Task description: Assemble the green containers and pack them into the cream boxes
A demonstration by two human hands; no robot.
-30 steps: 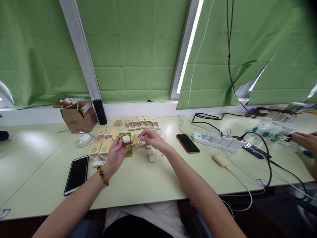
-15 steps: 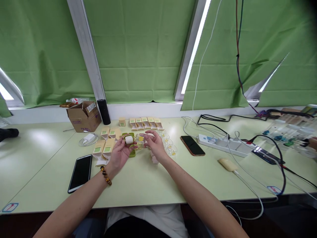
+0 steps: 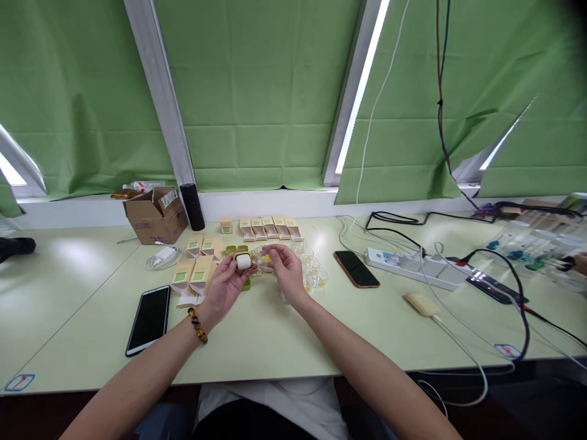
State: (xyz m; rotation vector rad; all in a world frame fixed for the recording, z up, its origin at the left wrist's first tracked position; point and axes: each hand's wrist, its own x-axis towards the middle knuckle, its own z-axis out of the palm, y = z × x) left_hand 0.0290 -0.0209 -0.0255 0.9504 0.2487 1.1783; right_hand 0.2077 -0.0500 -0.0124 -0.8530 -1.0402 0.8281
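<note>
My left hand (image 3: 226, 280) holds a small green case with a rounded white piece (image 3: 243, 261) in it, tilted up toward me. In my right hand (image 3: 288, 269), thumb and fingers pinch a clear plastic piece with a yellow spot (image 3: 266, 259), just right of the case. Green cases (image 3: 230, 249) lie behind and below the left hand, partly hidden. Several clear plastic pieces with yellow spots (image 3: 320, 282) sit on the table to the right of my right hand. Pale objects under the right hand are mostly covered.
Several cream boxes with green labels (image 3: 200, 272) stand left of my hands; more boxes (image 3: 270, 229) line the back. Phones lie left (image 3: 148, 320) and right (image 3: 356, 269). A power strip (image 3: 413, 267) with cables, a cardboard box (image 3: 156, 219) and a black cylinder (image 3: 192, 206) stand around.
My left hand has shifted slightly right with the green case. My right hand has closed its fingers on the clear plastic piece, which is now close beside the case.
</note>
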